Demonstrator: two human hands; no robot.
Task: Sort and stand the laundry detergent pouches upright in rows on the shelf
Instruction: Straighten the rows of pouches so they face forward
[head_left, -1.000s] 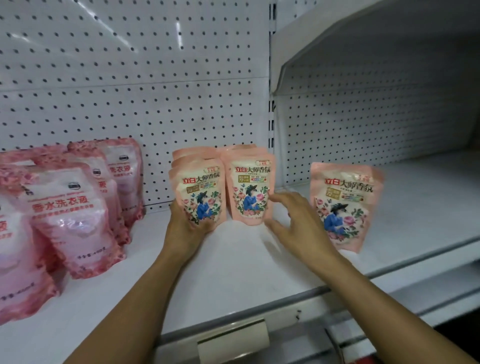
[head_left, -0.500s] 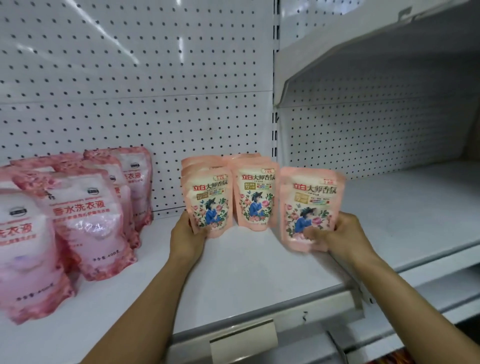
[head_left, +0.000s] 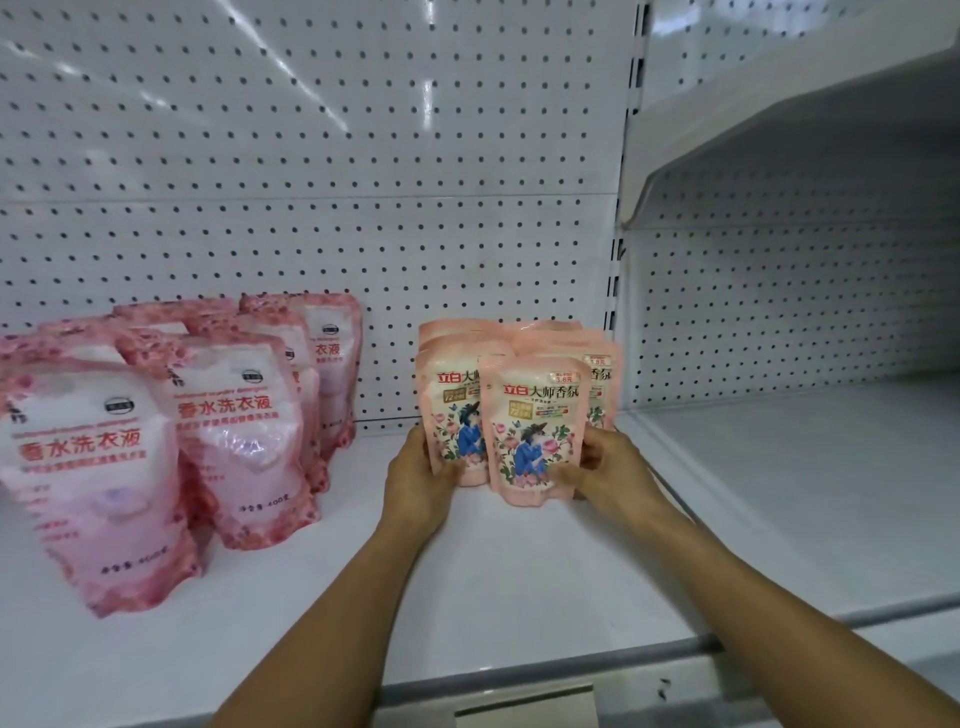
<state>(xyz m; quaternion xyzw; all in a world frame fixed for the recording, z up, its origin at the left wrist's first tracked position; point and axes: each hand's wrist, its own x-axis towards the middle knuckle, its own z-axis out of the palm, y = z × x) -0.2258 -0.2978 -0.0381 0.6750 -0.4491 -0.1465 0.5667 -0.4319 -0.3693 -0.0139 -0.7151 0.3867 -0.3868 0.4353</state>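
Far left on the white shelf: a cluster of big pink pouches, upright in rows running back to the pegboard, red Chinese lettering on white fronts, the nearest one largest in view and cut by the left edge. Just right of these, a bare strip of shelf, then the small peach pouches standing in two short rows close to the pegboard, each printed with a figure in blue among roses.

Left hand at the lower left corner of the left row, thumb curled onto the face of its front pouch, the remaining fingers hidden behind it; a light grip on that pouch, base on the shelf, upright.

Centre: one loose pouch held in front of both rows, overlapping them, upright and facing the camera, its base at or just above the shelf, hard to tell which. Right hand gripping this pouch at its lower right, thumb pressed across the front near the bottom corner, fingers wrapped round the right edge and back. Right row largely hidden behind it, only tops and a right-hand strip showing, with a price tag reading 3.8.

Further right, a vertical upright dividing the bays, then another bay with its own pegboard back under an overhanging upper shelf.
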